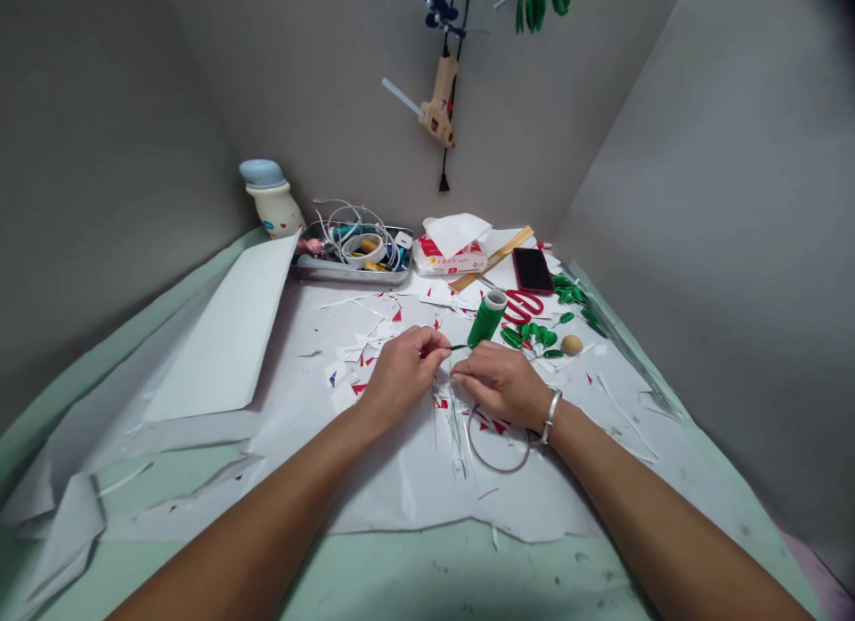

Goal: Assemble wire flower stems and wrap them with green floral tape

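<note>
My left hand [404,371] is pinched around a thin green stem [458,347], whose tip sticks out to the right of my fingertips. My right hand [500,385] sits close beside it, fingertips reaching toward my left hand, and I cannot tell whether they hold anything. Just beyond my hands stands a spool of green thread [484,322]. Green leaf shapes on wire [527,336] lie to its right. Under my palms are thin white strips [454,434] and a loop of wire [498,445]. A silver bangle [550,416] circles my right wrist.
Paper scraps litter a white sheet [414,487] on a green mat [401,576]. Red-handled scissors [525,306], a phone [533,270], a ruler [495,256], tissues [451,251] and a cable-filled metal tray [351,269] lie beyond. A glue gun [437,100] hangs above.
</note>
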`<action>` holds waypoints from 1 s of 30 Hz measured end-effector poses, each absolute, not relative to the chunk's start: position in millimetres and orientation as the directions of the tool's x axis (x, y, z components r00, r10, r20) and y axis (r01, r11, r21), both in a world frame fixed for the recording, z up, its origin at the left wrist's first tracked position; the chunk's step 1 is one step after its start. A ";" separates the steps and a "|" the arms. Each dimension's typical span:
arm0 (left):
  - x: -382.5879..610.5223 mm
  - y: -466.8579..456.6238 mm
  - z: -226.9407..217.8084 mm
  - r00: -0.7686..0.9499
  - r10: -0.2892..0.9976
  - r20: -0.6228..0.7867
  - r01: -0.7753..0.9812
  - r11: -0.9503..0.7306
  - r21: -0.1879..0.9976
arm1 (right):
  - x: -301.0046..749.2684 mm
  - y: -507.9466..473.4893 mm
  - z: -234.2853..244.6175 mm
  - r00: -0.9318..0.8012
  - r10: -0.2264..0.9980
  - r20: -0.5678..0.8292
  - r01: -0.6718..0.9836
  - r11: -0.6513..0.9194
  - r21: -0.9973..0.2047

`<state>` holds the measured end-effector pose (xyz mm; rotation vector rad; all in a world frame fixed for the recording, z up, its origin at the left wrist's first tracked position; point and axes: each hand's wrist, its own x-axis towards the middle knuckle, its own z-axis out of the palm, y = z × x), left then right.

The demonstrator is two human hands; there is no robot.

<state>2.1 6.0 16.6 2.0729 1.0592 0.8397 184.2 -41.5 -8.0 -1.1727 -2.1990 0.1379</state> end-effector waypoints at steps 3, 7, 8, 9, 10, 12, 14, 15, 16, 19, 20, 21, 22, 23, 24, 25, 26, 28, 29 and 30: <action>1.2 6.6 10.8 0.500 0.816 0.291 0.512 -0.549 0.660 | 182.6 -44.5 -5.6 -0.408 0.742 0.533 0.720 0.620 -0.312; 2.1 5.4 5.0 0.617 0.757 0.217 0.507 -0.593 0.626 | 186.3 -41.2 -4.9 -0.297 0.753 0.587 0.721 0.580 -0.379; 2.5 5.1 4.7 0.644 0.741 0.189 0.486 -0.587 0.647 | 187.8 -39.6 -5.2 -0.264 0.768 0.584 0.717 0.561 -0.413; 2.8 4.9 5.1 0.666 0.727 0.167 0.460 -0.576 0.675 | 189.3 -38.1 -5.8 -0.237 0.785 0.573 0.709 0.543 -0.450; 3.0 4.8 5.9 0.681 0.717 0.151 0.431 -0.559 0.708 | 190.6 -36.7 -6.6 -0.215 0.802 0.557 0.696 0.526 -0.488; 2.7 5.2 8.9 0.688 0.712 0.140 0.370 -0.510 0.776 | 192.4 -34.5 -8.6 -0.183 0.838 0.514 0.662 0.492 -0.566; 1.6 6.1 13.1 0.665 0.732 0.145 0.317 -0.454 0.833 | 192.3 -33.0 -10.7 -0.161 0.866 0.474 0.632 0.459 -0.624; 0.8 6.7 15.3 0.647 0.747 0.149 0.298 -0.429 0.853 | 191.6 -32.5 -11.6 -0.158 0.873 0.462 0.625 0.450 -0.637; 0.1 7.3 17.4 0.626 0.764 0.154 0.284 -0.408 0.868 | 190.4 -32.1 -12.3 -0.160 0.873 0.460 0.625 0.450 -0.638; -1.6 8.8 21.5 0.557 0.812 0.176 0.261 -0.372 0.891 | 185.5 -31.6 -12.4 -0.231 0.843 0.486 0.640 0.508 -0.577; -1.6 9.1 21.7 0.536 0.824 0.184 0.258 -0.368 0.893 | 183.9 -31.7 -11.8 -0.268 0.828 0.492 0.646 0.534 -0.545; -1.5 9.3 21.1 0.516 0.835 0.191 0.262 -0.366 0.893 | 182.6 -32.0 -11.1 -0.306 0.814 0.494 0.652 0.557 -0.514; -1.1 9.4 19.9 0.497 0.845 0.196 0.274 -0.367 0.889 | 181.6 -32.6 -10.2 -0.338 0.802 0.492 0.659 0.576 -0.485; -0.5 9.4 18.2 0.479 0.855 0.201 0.296 -0.373 0.880 | 180.9 -33.3 -9.2 -0.362 0.793 0.490 0.666 0.588 -0.459; 0.2 9.5 16.2 0.463 0.862 0.207 0.325 -0.382 0.865 | 180.6 -34.1 -8.4 -0.376 0.786 0.490 0.673 0.596 -0.439; 0.9 9.4 14.1 0.452 0.866 0.215 0.356 -0.396 0.846 | 180.4 -35.1 -7.7 -0.383 0.781 0.493 0.677 0.601 -0.426; 1.5 9.4 12.1 0.449 0.865 0.223 0.388 -0.413 0.824 | 180.4 -36.1 -7.2 -0.388 0.777 0.497 0.678 0.605 -0.417; 2.6 9.1 8.9 0.467 0.851 0.239 0.443 -0.459 0.770 | 180.6 -37.9 -6.6 -0.386 0.766 0.514 0.678 0.613 -0.405; 2.8 8.9 7.7 0.486 0.839 0.246 0.466 -0.486 0.740 | 180.8 -38.6 -6.5 -0.381 0.761 0.525 0.679 0.616 -0.399; 2.9 8.7 6.7 0.507 0.825 0.249 0.485 -0.512 0.709 | 181.0 -39.2 -6.4 -0.372 0.755 0.540 0.682 0.617 -0.393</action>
